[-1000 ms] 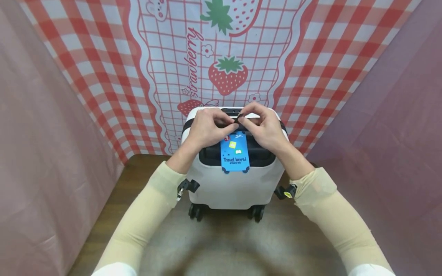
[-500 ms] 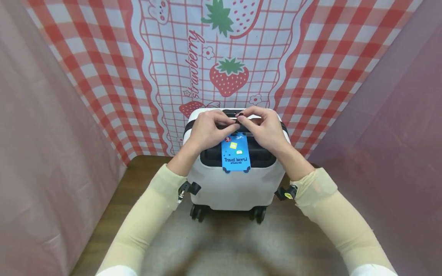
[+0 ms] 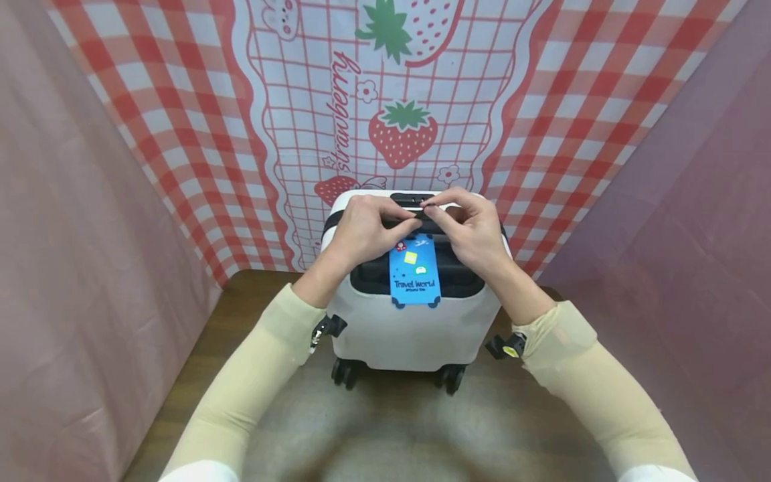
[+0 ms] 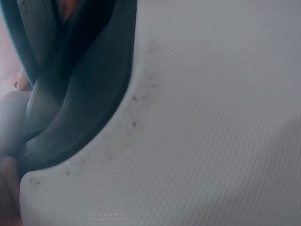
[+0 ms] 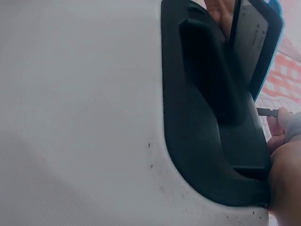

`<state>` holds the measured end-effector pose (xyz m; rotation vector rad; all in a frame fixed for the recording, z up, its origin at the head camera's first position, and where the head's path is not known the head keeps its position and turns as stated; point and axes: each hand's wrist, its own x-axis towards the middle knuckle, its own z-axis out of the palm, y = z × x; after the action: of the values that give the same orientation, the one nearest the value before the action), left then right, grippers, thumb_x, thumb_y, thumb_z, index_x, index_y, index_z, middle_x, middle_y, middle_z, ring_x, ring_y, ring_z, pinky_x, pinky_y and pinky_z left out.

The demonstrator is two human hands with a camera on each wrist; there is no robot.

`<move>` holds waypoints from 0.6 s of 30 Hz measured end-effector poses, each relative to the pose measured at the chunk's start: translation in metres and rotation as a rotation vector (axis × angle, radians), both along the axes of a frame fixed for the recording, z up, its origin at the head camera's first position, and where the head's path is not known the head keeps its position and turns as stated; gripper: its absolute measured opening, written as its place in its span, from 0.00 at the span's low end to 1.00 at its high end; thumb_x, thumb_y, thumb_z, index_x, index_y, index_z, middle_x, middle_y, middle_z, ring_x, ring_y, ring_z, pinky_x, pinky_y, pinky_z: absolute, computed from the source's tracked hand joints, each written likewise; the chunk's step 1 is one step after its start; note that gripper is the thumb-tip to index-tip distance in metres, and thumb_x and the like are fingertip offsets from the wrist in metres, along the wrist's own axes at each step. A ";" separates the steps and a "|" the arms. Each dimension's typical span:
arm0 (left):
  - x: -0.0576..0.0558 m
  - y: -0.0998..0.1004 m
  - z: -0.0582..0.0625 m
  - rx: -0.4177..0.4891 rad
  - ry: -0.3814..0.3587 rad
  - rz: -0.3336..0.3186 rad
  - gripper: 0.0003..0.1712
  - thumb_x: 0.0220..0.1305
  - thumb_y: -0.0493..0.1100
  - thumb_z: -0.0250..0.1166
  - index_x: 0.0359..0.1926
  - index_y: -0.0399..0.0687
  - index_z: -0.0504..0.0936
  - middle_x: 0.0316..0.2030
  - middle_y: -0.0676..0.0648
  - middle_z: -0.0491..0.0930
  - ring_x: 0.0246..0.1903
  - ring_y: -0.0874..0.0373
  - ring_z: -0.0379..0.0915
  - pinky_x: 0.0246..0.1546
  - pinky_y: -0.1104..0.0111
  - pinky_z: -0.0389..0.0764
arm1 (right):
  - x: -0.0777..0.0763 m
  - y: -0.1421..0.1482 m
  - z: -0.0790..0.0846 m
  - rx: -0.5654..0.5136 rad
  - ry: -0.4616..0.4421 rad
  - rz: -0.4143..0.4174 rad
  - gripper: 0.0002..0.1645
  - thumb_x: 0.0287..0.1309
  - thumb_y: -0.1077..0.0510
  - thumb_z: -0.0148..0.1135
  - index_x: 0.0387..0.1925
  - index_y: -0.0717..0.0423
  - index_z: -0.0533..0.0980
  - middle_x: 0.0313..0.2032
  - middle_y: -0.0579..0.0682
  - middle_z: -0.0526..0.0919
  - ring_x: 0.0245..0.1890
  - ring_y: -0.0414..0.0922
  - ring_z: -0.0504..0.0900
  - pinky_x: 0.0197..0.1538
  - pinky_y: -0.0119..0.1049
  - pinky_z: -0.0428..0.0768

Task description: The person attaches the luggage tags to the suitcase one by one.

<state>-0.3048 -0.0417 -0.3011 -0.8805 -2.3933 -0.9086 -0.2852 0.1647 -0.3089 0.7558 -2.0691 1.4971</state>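
A blue luggage tag (image 3: 415,271) printed "Travel World" hangs against the dark handle recess of a white suitcase (image 3: 415,335). My left hand (image 3: 369,227) is over the suitcase's top edge, its thumb and index finger pinching near the tag's upper end. Between the thumb and index finger of my right hand (image 3: 476,227) is the end of a thin black strap (image 5: 268,112), clearest in the right wrist view. The fingertips of the two hands lie a small gap apart. In both wrist views the tag (image 5: 251,44) stands out from the recess, its printed back visible; the strap's middle is hidden.
Behind the suitcase hangs a red-and-white checked cloth (image 3: 181,134) with strawberries. Pink curtains (image 3: 72,234) close off both sides. The suitcase stands on its black wheels (image 3: 345,373) on a brown wooden surface (image 3: 289,415).
My right hand has moved a little right, drawing the strap end away from my left fingertips, which it was near before. The tag has shifted slightly right and down.
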 end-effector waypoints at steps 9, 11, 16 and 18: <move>0.001 0.001 -0.003 0.009 -0.053 0.003 0.18 0.66 0.51 0.76 0.52 0.48 0.93 0.45 0.48 0.94 0.43 0.56 0.89 0.46 0.63 0.86 | -0.001 0.004 -0.001 -0.028 -0.001 0.010 0.08 0.68 0.68 0.68 0.47 0.66 0.86 0.35 0.33 0.86 0.16 0.40 0.72 0.22 0.29 0.65; 0.000 0.000 -0.003 0.015 -0.072 0.009 0.19 0.65 0.50 0.76 0.53 0.47 0.92 0.47 0.48 0.93 0.47 0.54 0.90 0.51 0.61 0.87 | -0.003 0.004 -0.001 -0.013 -0.015 -0.003 0.09 0.68 0.66 0.68 0.48 0.65 0.87 0.29 0.35 0.83 0.15 0.40 0.68 0.21 0.30 0.64; -0.002 -0.001 -0.005 0.040 -0.065 0.035 0.18 0.66 0.49 0.75 0.52 0.46 0.92 0.47 0.47 0.93 0.50 0.53 0.90 0.55 0.61 0.87 | -0.008 0.005 0.000 0.032 -0.030 -0.054 0.11 0.72 0.62 0.67 0.51 0.61 0.87 0.34 0.44 0.83 0.16 0.40 0.66 0.21 0.31 0.63; -0.002 -0.002 -0.007 0.059 -0.029 0.036 0.17 0.66 0.48 0.75 0.52 0.45 0.92 0.47 0.46 0.93 0.48 0.53 0.90 0.54 0.60 0.88 | -0.009 0.007 0.000 0.062 -0.007 -0.088 0.11 0.72 0.61 0.67 0.51 0.60 0.87 0.40 0.49 0.87 0.18 0.39 0.68 0.23 0.29 0.65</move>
<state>-0.3071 -0.0436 -0.3080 -0.8050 -2.3857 -0.9794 -0.2944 0.1718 -0.3085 0.6745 -2.1343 1.3958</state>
